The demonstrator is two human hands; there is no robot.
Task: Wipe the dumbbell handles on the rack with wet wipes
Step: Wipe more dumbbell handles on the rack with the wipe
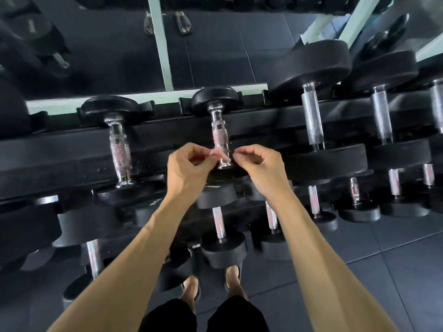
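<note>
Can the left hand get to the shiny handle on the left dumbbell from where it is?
Probably yes. The left dumbbell handle sits bare on the top rack, with nothing in front of it, just beside the left hand. But that hand is pinching the pink wipe together with the right hand.

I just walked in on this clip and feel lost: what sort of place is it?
Most likely a gym's free-weights corner. Black dumbbells lie in rows on a tiered rack, dark rubber floor tiles lie underfoot, and a wall mirror stands behind the rack.
</note>
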